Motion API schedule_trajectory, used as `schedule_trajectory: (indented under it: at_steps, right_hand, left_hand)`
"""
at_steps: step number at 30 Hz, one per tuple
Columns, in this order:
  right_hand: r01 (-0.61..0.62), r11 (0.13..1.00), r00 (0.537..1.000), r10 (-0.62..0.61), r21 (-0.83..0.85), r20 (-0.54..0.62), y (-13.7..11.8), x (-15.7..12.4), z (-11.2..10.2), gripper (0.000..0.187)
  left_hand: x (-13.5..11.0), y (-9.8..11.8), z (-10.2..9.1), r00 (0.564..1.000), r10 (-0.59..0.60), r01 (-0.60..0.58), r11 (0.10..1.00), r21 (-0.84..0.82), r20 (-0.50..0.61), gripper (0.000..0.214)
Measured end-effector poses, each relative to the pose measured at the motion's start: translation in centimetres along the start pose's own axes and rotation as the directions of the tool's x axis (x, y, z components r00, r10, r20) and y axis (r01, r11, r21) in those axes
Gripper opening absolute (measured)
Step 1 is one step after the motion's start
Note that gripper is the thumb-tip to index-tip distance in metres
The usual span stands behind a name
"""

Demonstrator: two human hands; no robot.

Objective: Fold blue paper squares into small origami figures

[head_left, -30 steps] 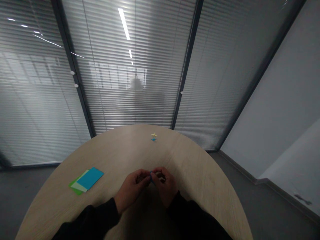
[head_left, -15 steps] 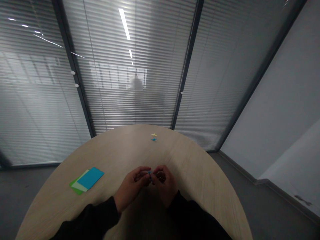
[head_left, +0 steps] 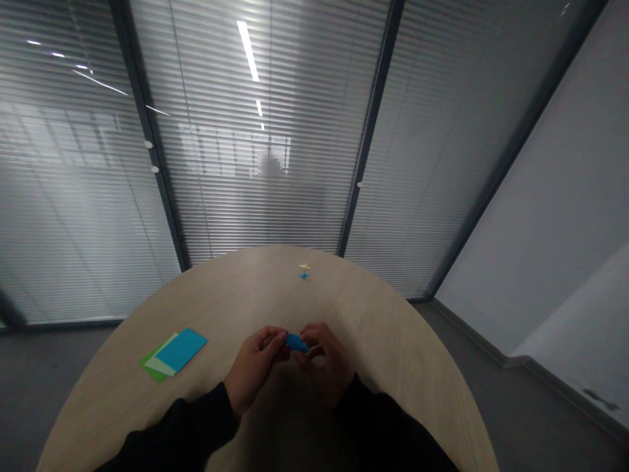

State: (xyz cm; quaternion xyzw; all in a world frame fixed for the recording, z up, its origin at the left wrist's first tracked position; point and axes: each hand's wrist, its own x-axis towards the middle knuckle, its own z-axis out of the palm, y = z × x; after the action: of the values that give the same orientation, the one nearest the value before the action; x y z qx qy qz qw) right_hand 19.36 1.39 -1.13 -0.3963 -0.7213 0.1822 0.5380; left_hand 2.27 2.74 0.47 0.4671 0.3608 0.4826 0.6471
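A small piece of folded blue paper is held between my two hands, above the near middle of the table. My left hand pinches its left end between thumb and fingers. At the right end, the thumb and curled fingers of my right hand grip it. The exact folds are too small to make out.
Blue, pale green and green paper sheets overlap on the left of the round wooden table. Toward the far edge sit a small yellow folded paper figure and a blue one. Glass panels with blinds stand behind.
My hands have drawn slightly apart, and the blue paper, mostly hidden by my fingers before, now shows broadly between them. The whole view has shifted a little.
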Motion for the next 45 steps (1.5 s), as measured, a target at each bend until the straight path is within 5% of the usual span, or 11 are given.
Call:
schedule_trajectory:
  at_steps: [6, 22, 28, 32, 37, 45]
  right_hand:
    - [0.094, 0.992, 0.995, -0.090, -0.089, 0.047, 0.1, 0.2, -0.1, 0.008]
    - [-0.103, 0.993, 0.994, 0.101, -0.065, -0.036, -0.2, 0.2, 0.1, 0.001]
    - [-0.326, 0.924, 0.937, 0.344, 0.200, -0.060, 0.3, 0.1, 0.3, 0.020]
    - [-0.414, 0.808, 0.897, 0.441, 0.420, 0.037, 0.7, 0.1, 0.4, 0.041]
    - [-0.472, 0.750, 0.874, 0.468, 0.463, 0.133, 0.8, 0.1, 0.4, 0.034]
    - [-0.486, 0.779, 0.872, 0.466, 0.395, 0.154, 0.2, 0.4, 0.1, 0.030]
  left_hand:
    - [-0.1, 0.2, 0.3, 1.000, 0.012, -0.012, 1.000, -0.023, -0.001, 0.028]
    - [-0.5, 0.6, 0.5, 0.993, 0.105, -0.119, 0.943, 0.311, 0.062, 0.020]
    - [-0.7, 1.0, 0.6, 0.996, 0.093, -0.091, 0.949, 0.300, 0.007, 0.019]
    - [-0.6, 0.9, 0.4, 0.995, 0.094, -0.096, 0.968, 0.232, 0.020, 0.023]
    - [-0.5, 0.7, 0.1, 0.995, 0.091, -0.098, 0.973, 0.208, 0.043, 0.024]
    - [-0.5, 0.4, 0.1, 0.992, 0.091, -0.107, 0.974, 0.198, 0.088, 0.021]
